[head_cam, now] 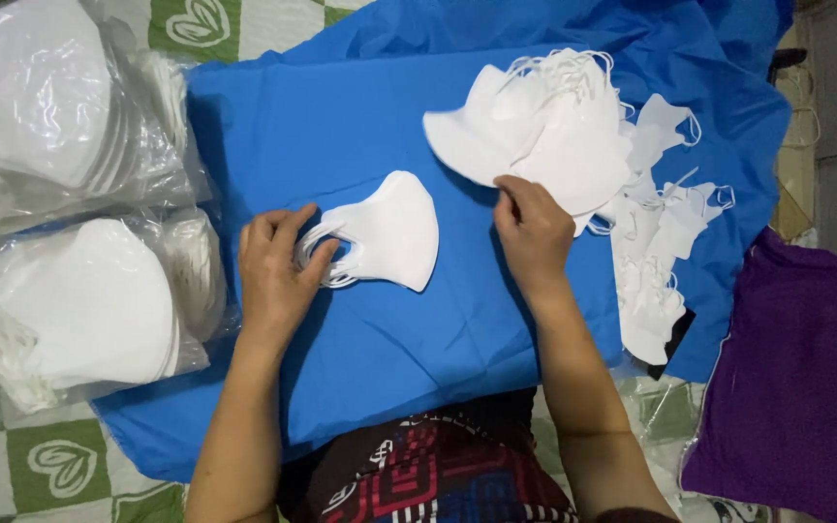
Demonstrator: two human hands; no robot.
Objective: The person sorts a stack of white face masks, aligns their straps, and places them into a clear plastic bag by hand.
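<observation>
A small stack of folded white face masks (394, 232) lies on a blue cloth (322, 126). My left hand (278, 271) pinches the ear loops at the stack's left end. My right hand (533, 230) rests with its fingertips on the lower edge of a larger fanned pile of white masks (544, 126) at the upper right. More loose masks (656, 261) trail down the right side of the cloth.
Two clear plastic bags packed with white masks sit at the left, one at the top (46, 107) and one below (89, 310). A purple cloth (806, 378) lies at the right. A green and white patterned mat (41, 465) shows under the blue cloth.
</observation>
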